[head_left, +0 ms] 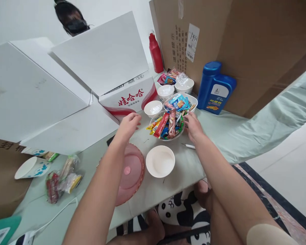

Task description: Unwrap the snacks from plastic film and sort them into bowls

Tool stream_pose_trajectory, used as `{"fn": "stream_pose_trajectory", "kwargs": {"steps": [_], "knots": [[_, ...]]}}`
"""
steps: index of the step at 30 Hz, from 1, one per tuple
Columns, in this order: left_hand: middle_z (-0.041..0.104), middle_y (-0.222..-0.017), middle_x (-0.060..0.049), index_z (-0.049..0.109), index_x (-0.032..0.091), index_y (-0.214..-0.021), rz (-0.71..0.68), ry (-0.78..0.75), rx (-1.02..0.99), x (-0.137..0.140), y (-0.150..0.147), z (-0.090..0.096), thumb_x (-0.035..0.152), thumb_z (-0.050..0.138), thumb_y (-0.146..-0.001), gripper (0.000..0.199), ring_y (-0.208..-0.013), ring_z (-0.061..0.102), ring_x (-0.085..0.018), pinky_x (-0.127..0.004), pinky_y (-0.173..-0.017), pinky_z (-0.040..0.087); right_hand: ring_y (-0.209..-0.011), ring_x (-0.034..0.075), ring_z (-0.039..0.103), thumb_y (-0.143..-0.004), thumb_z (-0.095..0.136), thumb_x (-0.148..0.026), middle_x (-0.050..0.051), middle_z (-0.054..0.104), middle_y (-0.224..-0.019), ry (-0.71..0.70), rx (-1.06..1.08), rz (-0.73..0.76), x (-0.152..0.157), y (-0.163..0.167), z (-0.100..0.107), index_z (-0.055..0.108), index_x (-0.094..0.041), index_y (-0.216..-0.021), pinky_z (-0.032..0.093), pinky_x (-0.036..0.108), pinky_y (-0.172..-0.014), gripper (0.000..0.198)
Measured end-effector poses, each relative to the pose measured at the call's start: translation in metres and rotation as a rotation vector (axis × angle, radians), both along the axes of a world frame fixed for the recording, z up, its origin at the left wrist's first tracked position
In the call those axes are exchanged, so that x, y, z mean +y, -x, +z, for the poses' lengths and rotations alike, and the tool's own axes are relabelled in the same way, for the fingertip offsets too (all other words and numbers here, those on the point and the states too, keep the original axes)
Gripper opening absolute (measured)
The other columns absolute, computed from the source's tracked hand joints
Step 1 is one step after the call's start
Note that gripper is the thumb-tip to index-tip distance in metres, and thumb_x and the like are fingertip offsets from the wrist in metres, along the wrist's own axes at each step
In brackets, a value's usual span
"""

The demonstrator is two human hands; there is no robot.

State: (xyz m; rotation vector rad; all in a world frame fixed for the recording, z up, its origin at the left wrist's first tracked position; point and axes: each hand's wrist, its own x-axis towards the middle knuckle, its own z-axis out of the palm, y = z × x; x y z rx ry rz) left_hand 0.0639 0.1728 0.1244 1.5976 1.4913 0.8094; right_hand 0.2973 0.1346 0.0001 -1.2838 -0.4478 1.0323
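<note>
A clear bowl [168,137] full of wrapped snacks stands near the table's middle, with a red-wrapped bar [161,125] and a brown-wrapped bar [171,124] on top. My right hand [193,126] is at its right side, fingers apart and tips close to the rim; whether they touch it is unclear. My left hand [130,125] hovers left of the bowl, fingers loosely bent, holding nothing. Behind, a white oval bowl [195,101] carries blue-wrapped snacks [179,102]. Nearer me are a white paper bowl [160,161] and a pink round tray [132,180], partly hidden by my left forearm.
Several white bowls, one a paper bowl [153,108], stand behind. An open white carton [129,97] is at left; a blue bottle [215,90], red bottle [155,54] and large cardboard box [234,44] are behind. A white pen [190,146] and bagged items [66,177] lie about.
</note>
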Motion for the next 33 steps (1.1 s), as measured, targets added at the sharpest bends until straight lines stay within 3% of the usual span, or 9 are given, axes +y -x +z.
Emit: {"fn": "stream_pose_trajectory", "kwargs": {"steps": [3, 6, 12, 16, 19, 22, 26, 28, 33], "knots": [[0.067, -0.109, -0.005, 0.063, 0.023, -0.092, 0.011, 0.101, 0.057, 0.044, -0.03, -0.018, 0.037, 0.064, -0.077, 0.021, -0.097, 0.063, -0.021, -0.032, -0.08, 0.051, -0.109, 0.017, 0.068, -0.076, 0.056, -0.038, -0.002, 0.072, -0.113, 0.072, 0.131, -0.038, 0.0, -0.002, 0.006, 0.05, -0.029, -0.133, 0.052, 0.03, -0.088, 0.058], [0.06, -0.132, -0.007, 0.059, 0.026, -0.103, 0.064, 0.189, 0.055, 0.068, -0.045, -0.033, 0.04, 0.064, -0.079, 0.028, -0.113, 0.059, -0.025, -0.036, -0.086, 0.053, -0.128, 0.016, 0.061, -0.077, 0.055, -0.039, -0.003, 0.071, -0.125, 0.073, 0.208, -0.034, 0.001, -0.005, 0.007, 0.051, -0.033, -0.134, 0.043, 0.034, -0.108, 0.058], [0.064, -0.129, -0.006, 0.059, 0.027, -0.101, 0.034, 0.27, 0.046, 0.089, -0.052, -0.045, 0.043, 0.063, -0.08, 0.027, -0.111, 0.064, -0.026, -0.04, -0.09, 0.053, -0.144, 0.017, 0.048, -0.077, 0.053, -0.04, -0.005, 0.062, -0.144, -0.081, 0.295, 0.04, 0.011, -0.009, -0.001, 0.051, -0.038, -0.136, 0.028, 0.042, -0.123, 0.059], [0.063, -0.129, -0.003, 0.055, 0.027, -0.104, 0.037, 0.279, 0.025, 0.091, -0.051, -0.048, 0.042, 0.063, -0.081, 0.028, -0.095, 0.07, -0.021, -0.038, -0.087, 0.052, -0.142, 0.018, 0.049, -0.081, 0.049, -0.042, -0.006, 0.06, -0.146, 0.002, 0.229, 0.012, 0.015, -0.012, -0.006, 0.054, -0.036, -0.132, 0.029, 0.041, -0.122, 0.052], [0.061, -0.131, -0.005, 0.051, 0.028, -0.106, 0.077, 0.259, -0.017, 0.092, -0.048, -0.051, 0.043, 0.064, -0.079, 0.034, -0.082, 0.072, -0.017, -0.034, -0.077, 0.054, -0.129, 0.019, 0.06, -0.084, 0.048, -0.045, -0.001, 0.067, -0.133, 0.067, 0.121, -0.019, 0.012, -0.012, -0.007, 0.055, -0.033, -0.125, 0.042, 0.039, -0.113, 0.043], [0.063, -0.124, -0.007, 0.051, 0.026, -0.105, 0.108, 0.268, -0.091, 0.097, -0.044, -0.056, 0.044, 0.068, -0.074, 0.039, -0.075, 0.071, -0.016, -0.031, -0.069, 0.054, -0.117, 0.019, 0.068, -0.088, 0.044, -0.047, 0.003, 0.071, -0.123, 0.004, 0.139, 0.049, 0.008, -0.009, -0.004, 0.048, -0.031, -0.129, 0.053, 0.037, -0.098, 0.044], [0.066, -0.116, -0.008, 0.056, 0.025, -0.104, 0.085, 0.315, -0.195, 0.104, -0.039, -0.062, 0.045, 0.069, -0.073, 0.04, -0.078, 0.072, -0.019, -0.031, -0.07, 0.056, -0.125, 0.019, 0.064, -0.092, 0.036, -0.05, 0.008, 0.066, -0.134, -0.129, 0.152, 0.147, 0.011, -0.001, -0.001, 0.036, -0.028, -0.145, 0.056, 0.039, -0.092, 0.058], [0.066, -0.119, -0.009, 0.057, 0.025, -0.105, 0.083, 0.335, -0.23, 0.104, -0.037, -0.062, 0.046, 0.068, -0.074, 0.039, -0.084, 0.073, -0.021, -0.032, -0.073, 0.057, -0.129, 0.019, 0.061, -0.091, 0.033, -0.053, 0.008, 0.061, -0.142, -0.155, 0.099, 0.153, 0.015, 0.002, -0.002, 0.037, -0.028, -0.147, 0.056, 0.04, -0.094, 0.061], [0.063, -0.121, -0.01, 0.06, 0.022, -0.101, 0.177, 0.265, -0.215, 0.086, -0.022, -0.047, 0.041, 0.069, -0.073, 0.035, -0.089, 0.071, -0.021, -0.034, -0.078, 0.057, -0.133, 0.021, 0.056, -0.089, 0.036, -0.054, 0.006, 0.06, -0.139, -0.012, -0.103, 0.004, 0.022, -0.007, -0.009, 0.055, -0.027, -0.127, 0.05, 0.039, -0.103, 0.05]]}}
